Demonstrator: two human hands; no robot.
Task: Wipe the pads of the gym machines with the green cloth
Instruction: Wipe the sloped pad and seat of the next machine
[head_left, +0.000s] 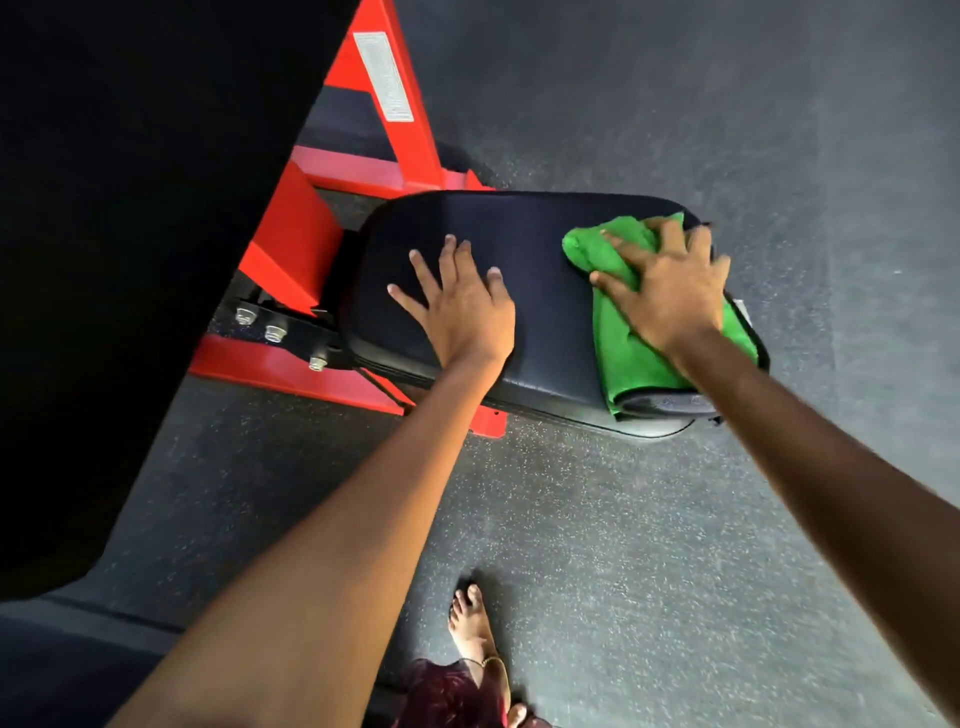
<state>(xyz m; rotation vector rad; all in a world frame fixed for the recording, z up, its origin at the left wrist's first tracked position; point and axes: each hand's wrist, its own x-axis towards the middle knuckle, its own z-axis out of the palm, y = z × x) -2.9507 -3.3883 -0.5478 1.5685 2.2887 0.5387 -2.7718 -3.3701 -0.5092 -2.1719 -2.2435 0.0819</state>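
- Cloth (631, 353), green, soft, rumpled, draped over right end of rounded black vinyl pad (524, 244).
- Right hand (670, 291) flat on cloth, fingers spread, pressing.
- Left hand (462, 306) flat on pad, released.
- Frame (306, 234) red steel; floor (675, 519) speckled rubber.

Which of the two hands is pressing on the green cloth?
The right hand: it lies flat with spread fingers on the green cloth at the seat pad's right end. The left hand rests on bare pad.

head cam | steep downward, forward | close above seat pad (519, 291)
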